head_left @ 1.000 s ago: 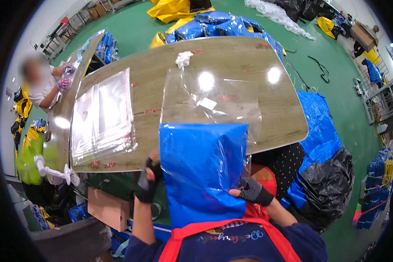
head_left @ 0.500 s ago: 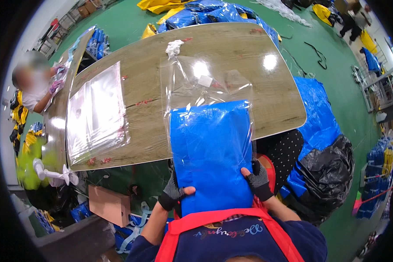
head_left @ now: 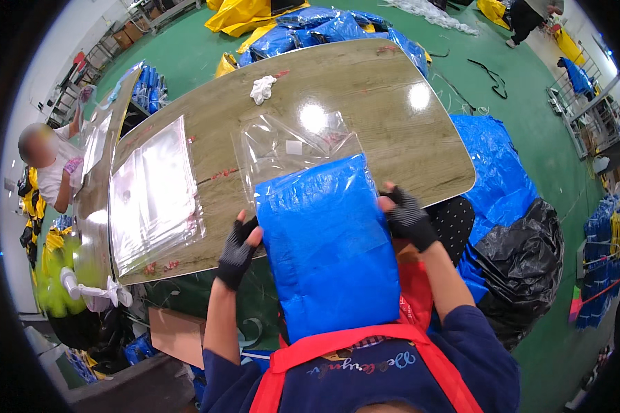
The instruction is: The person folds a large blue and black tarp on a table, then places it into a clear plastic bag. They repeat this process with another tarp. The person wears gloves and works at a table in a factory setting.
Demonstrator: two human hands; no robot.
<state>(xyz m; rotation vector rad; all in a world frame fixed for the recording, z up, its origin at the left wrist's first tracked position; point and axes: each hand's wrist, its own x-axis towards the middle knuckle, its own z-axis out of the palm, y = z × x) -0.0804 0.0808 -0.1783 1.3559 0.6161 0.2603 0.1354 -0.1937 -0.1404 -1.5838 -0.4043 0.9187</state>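
Observation:
A folded blue plastic sheet (head_left: 327, 251) extends from the table edge to my chest, its far part inside a clear plastic bag (head_left: 272, 148). The bag's far end lies on the table, wrinkled, with a small white label (head_left: 294, 147). My left hand (head_left: 240, 251), in a dark fingerless glove, is beside the sheet's left edge, thumb and finger apart. At the right edge, my right hand (head_left: 408, 217) has its thumb against or very near the bag, its fingers also spread; whether it touches is unclear. The undersides of both hands are hidden.
Flat clear bags (head_left: 155, 196) are stacked on the wood-patterned table (head_left: 365, 76) at left. A crumpled white item (head_left: 262, 89) sits farther back. Blue sheeting (head_left: 496, 165) and a black plastic bundle (head_left: 523, 241) lie on the right. A co-worker (head_left: 52, 162) is at the far left.
Both my hands have moved up along the sheet's sides and loosened from its near part. The sheet and clear bag have tilted leftward. The co-worker has raised one arm.

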